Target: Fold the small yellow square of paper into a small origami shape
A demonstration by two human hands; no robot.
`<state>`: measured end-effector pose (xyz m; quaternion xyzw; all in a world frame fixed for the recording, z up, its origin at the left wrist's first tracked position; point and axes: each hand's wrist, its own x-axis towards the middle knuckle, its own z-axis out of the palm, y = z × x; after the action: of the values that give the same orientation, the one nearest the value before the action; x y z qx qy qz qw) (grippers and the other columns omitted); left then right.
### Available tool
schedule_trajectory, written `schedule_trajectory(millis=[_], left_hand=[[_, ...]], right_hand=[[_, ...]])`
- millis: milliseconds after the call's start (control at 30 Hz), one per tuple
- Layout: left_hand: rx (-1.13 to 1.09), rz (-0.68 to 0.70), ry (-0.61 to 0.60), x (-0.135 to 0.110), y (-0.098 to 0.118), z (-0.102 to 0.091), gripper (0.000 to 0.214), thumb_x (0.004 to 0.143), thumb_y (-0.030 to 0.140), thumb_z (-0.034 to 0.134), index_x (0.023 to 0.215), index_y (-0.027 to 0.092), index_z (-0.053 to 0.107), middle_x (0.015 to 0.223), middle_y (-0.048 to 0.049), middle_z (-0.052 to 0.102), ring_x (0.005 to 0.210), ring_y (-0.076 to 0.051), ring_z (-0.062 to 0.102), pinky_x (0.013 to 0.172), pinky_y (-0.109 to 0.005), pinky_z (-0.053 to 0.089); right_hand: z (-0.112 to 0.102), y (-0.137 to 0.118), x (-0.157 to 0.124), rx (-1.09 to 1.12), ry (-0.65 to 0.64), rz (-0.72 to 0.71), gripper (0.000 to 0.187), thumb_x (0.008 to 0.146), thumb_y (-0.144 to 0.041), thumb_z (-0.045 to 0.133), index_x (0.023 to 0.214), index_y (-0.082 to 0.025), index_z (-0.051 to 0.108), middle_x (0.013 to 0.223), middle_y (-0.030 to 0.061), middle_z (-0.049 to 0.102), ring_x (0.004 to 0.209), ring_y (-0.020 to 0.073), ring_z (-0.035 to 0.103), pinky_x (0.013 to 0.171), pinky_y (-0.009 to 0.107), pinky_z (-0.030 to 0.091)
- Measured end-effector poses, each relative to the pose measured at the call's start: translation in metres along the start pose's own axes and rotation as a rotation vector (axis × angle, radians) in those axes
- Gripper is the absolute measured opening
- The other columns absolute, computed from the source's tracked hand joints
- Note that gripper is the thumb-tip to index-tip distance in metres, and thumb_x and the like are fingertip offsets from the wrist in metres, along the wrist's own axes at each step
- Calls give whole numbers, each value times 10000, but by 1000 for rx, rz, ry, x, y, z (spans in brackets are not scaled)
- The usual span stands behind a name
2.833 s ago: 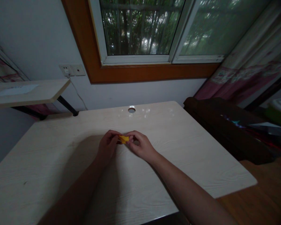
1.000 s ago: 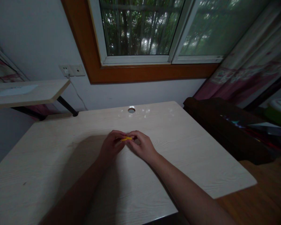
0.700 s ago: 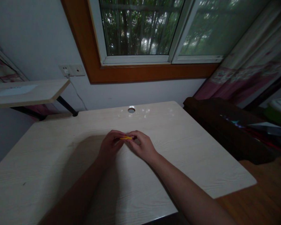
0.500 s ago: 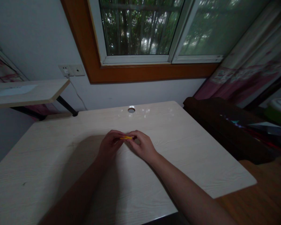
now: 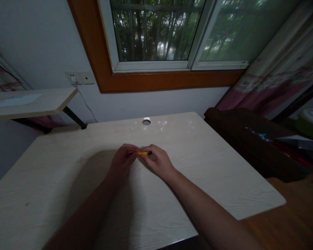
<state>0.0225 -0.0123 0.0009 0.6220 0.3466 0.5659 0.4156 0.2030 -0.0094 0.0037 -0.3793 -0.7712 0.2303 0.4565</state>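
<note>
Left hand [image 5: 121, 159] and right hand [image 5: 159, 159] pinch a yellow piece [image 5: 143, 153] — uneven pressure could bend it or make it slip.

Through my feed I see a pale wood-grain counter [image 5: 211, 180] with rounded corners, shiny near its far edge, where a round hole [image 5: 146, 122] is cut. At its far left I make out black legs [image 5: 75, 118] standing on it under a raised shelf [image 5: 50, 93], which bears a pale flat sheet [image 5: 15, 100]. Toward the near left I spot a small dark fleck [image 5: 27, 204], mark or crumb I can't tell
</note>
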Motion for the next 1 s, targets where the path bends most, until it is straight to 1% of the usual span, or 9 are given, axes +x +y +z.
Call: schedule_trajectory(millis=[133, 300, 400, 467, 567, 667, 767, 833, 1000], left_hand=[[-13, -83, -43, 0, 1, 1, 139, 817, 289, 686, 906, 185, 661, 934, -60, 657, 887, -179, 638, 824, -322, 529], [-68, -188, 2, -1, -4, 0, 168, 813, 316, 688, 907, 179, 664, 904, -50, 680, 841, -173, 654, 784, -315, 557], [-106, -223, 5, -2, -7, -1, 177, 823, 333, 672, 907, 177, 665, 919, -48, 685, 832, -169, 662, 758, -316, 576], [-116, -239, 12, -1, -8, -1, 174, 820, 337, 673, 888, 177, 667, 900, -40, 684, 806, -161, 665, 726, -305, 588], [-101, -258, 41, 0, -9, -1, 168, 803, 334, 690, 853, 175, 668, 862, -31, 683, 760, -153, 665, 681, -292, 600], [-105, -253, 46, 0, -11, -2, 167, 796, 319, 699, 872, 175, 665, 832, -28, 682, 712, -145, 662, 648, -286, 603], [-147, -243, 8, 0, -12, -2, 215, 800, 308, 697, 967, 177, 662, 828, -25, 670, 687, -132, 657, 619, -269, 601], [-172, -240, -16, 0, -11, -1, 249, 798, 311, 699, 1004, 181, 651, 853, -29, 663, 702, -136, 663, 608, -269, 605], [-216, -243, -49, -2, -10, 0, 225, 812, 306, 690, 983, 185, 608, 903, -41, 671, 766, -158, 687, 648, -300, 619]], right_hand=[[0, 0, 0, 9, -1, -4, 141, 899, -319, 592, 987, -225, 650, 841, 46, 659, 753, 165, 604, 696, 289, 476], [2, 3, -1, 114, 15, 68, 161, 884, -322, 608, 998, -231, 675, 820, 36, 644, 738, 154, 589, 683, 277, 471], [4, 8, -2, 232, 12, 161, 179, 861, -328, 633, 992, -222, 692, 837, 33, 639, 729, 139, 576, 669, 258, 469], [6, 11, -2, 349, -2, 249, 201, 834, -336, 660, 991, -214, 693, 839, 27, 639, 709, 126, 570, 646, 245, 467], [8, 13, -2, 549, -43, 394, 265, 776, -358, 713, 987, -200, 685, 780, 3, 634, 645, 108, 561, 603, 231, 467], [9, 13, 0, 699, -62, 481, 316, 723, -381, 755, 970, -197, 683, 740, -13, 637, 636, 110, 579, 613, 242, 493], [9, 13, 1, 798, -67, 503, 339, 701, -392, 773, 957, -191, 682, 758, -6, 662, 668, 123, 612, 642, 262, 519], [8, 14, 1, 820, -72, 498, 341, 697, -397, 777, 951, -188, 682, 770, -1, 671, 682, 128, 621, 651, 268, 524], [6, 13, 1, 823, -93, 472, 322, 735, -389, 751, 983, -193, 690, 813, 9, 681, 698, 123, 615, 680, 273, 525]])
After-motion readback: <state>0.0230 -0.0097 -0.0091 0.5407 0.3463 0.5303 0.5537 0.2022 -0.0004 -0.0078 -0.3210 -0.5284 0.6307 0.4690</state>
